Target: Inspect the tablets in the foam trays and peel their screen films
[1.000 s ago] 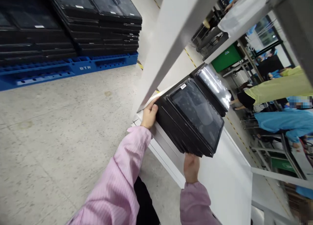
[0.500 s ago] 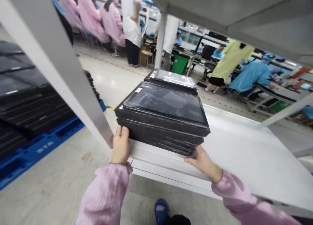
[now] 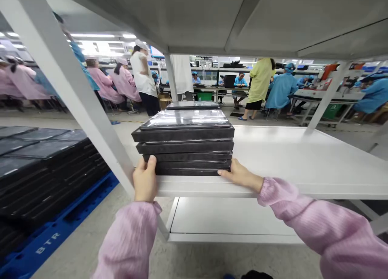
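A stack of black trays (image 3: pixel 186 157) rests on the white shelf (image 3: pixel 273 153), its layers slightly out of line. On the top tray lies a flat, glossy screen panel (image 3: pixel 186 119) with bright reflections. My left hand (image 3: pixel 145 180) grips the lower left side of the stack, thumb on the front face and close to the shelf post. At the lower right corner, my right hand (image 3: pixel 239 173) holds the stack from the side, its thumb along the bottom front. Both hands' other fingers are partly hidden. Right behind stands another black stack (image 3: pixel 192 105) with a panel on top.
A white post (image 3: pixel 81 97) rises at the left, and an upper shelf (image 3: pixel 197 20) hangs overhead. Below is a lower shelf (image 3: pixel 230 216). More black trays (image 3: pixel 39 165) sit on a blue pallet (image 3: pixel 60 230) at left. People in smocks work at benches beyond.
My view has levelled and dropped lower, showing more of the stack's front face. Both hands stay on the stack, which now sits squarer to me on the shelf.
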`<act>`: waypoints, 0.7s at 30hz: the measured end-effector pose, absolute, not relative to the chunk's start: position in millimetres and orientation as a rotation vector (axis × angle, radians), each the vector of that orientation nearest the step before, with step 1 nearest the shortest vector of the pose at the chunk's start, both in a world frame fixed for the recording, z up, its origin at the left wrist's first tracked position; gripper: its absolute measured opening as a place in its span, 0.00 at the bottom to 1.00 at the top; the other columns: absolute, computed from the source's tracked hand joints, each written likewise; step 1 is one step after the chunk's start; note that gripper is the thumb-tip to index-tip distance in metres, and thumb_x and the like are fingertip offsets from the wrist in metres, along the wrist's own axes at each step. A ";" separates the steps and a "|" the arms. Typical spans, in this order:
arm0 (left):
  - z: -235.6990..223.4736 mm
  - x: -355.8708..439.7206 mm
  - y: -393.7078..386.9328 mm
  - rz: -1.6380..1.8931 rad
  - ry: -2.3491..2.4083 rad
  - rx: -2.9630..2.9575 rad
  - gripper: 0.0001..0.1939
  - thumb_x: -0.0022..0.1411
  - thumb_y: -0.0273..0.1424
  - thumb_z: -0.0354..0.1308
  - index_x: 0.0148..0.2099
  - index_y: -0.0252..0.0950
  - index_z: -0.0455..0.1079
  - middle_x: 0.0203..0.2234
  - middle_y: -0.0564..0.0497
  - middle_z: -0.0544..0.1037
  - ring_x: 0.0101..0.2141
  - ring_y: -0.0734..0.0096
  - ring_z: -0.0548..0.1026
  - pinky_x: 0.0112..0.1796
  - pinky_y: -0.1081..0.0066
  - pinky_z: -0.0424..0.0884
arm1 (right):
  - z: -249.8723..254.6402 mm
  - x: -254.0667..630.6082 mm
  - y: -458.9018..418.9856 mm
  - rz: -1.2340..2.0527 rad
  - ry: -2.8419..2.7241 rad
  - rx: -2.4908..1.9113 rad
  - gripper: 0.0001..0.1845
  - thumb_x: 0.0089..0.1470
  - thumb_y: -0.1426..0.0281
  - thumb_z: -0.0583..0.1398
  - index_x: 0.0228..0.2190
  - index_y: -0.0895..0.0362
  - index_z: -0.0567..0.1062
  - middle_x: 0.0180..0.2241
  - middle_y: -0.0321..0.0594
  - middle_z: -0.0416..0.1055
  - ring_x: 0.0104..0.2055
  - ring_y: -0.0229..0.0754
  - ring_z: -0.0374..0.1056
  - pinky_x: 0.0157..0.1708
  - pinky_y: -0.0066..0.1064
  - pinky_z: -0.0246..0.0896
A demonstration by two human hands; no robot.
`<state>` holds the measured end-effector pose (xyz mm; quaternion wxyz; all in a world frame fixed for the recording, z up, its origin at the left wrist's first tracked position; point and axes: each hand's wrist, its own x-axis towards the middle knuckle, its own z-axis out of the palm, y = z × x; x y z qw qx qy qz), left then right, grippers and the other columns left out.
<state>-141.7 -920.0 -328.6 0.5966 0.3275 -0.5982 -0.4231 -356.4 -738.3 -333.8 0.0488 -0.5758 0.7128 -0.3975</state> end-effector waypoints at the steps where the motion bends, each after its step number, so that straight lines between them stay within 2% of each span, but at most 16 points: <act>1: -327.5 -140.6 -918.2 -0.976 -1.381 0.785 0.18 0.53 0.44 0.54 0.39 0.36 0.71 0.31 0.49 0.78 0.42 0.60 0.73 0.45 0.65 0.70 | -333.3 -356.7 -738.3 -1.194 2.202 -1.701 0.31 0.49 0.52 0.57 0.49 0.58 0.66 0.51 0.51 0.66 0.52 0.58 0.63 0.52 0.53 0.56; 5: -323.4 -136.7 -911.3 -0.954 -1.433 0.867 0.18 0.49 0.44 0.57 0.35 0.35 0.72 0.29 0.49 0.78 0.39 0.58 0.74 0.44 0.64 0.69 | -329.0 -363.0 -733.5 -1.142 2.261 -1.556 0.30 0.51 0.51 0.53 0.48 0.57 0.67 0.47 0.50 0.70 0.49 0.59 0.66 0.49 0.53 0.60; 9: -317.3 -135.2 -909.1 -1.020 -1.501 0.846 0.20 0.50 0.43 0.55 0.40 0.35 0.72 0.39 0.47 0.79 0.45 0.55 0.72 0.49 0.61 0.65 | -326.1 -366.9 -731.0 -1.278 2.077 -1.647 0.33 0.48 0.47 0.53 0.48 0.57 0.67 0.50 0.49 0.68 0.54 0.57 0.62 0.54 0.52 0.55; 12: -313.2 -132.6 -912.7 -1.145 -1.583 0.829 0.21 0.50 0.43 0.56 0.42 0.35 0.71 0.42 0.45 0.78 0.48 0.53 0.71 0.52 0.59 0.62 | -329.0 -365.1 -734.9 -1.352 1.915 -1.687 0.39 0.43 0.47 0.57 0.51 0.58 0.63 0.53 0.50 0.64 0.56 0.56 0.59 0.56 0.50 0.53; 15: -311.9 -128.8 -917.2 -1.181 -1.634 0.869 0.20 0.49 0.44 0.57 0.39 0.33 0.72 0.40 0.42 0.79 0.47 0.51 0.73 0.50 0.59 0.64 | -335.3 -361.8 -740.4 -1.340 1.929 -1.656 0.42 0.38 0.54 0.63 0.53 0.59 0.60 0.53 0.52 0.64 0.53 0.57 0.62 0.53 0.50 0.57; 18: -313.1 -126.7 -918.3 -1.108 -1.605 0.927 0.20 0.51 0.44 0.56 0.38 0.32 0.72 0.39 0.41 0.79 0.46 0.50 0.73 0.48 0.60 0.65 | -338.5 -360.1 -742.6 -1.255 2.127 -1.630 0.36 0.41 0.59 0.62 0.51 0.60 0.62 0.49 0.53 0.67 0.51 0.58 0.63 0.52 0.52 0.58; 21: -315.0 -127.0 -915.7 -1.078 -1.612 0.942 0.20 0.52 0.42 0.55 0.38 0.31 0.73 0.39 0.41 0.79 0.46 0.51 0.73 0.47 0.61 0.66 | -336.7 -362.6 -740.4 -1.202 2.125 -1.706 0.30 0.43 0.61 0.60 0.48 0.60 0.64 0.48 0.53 0.67 0.51 0.57 0.63 0.52 0.50 0.58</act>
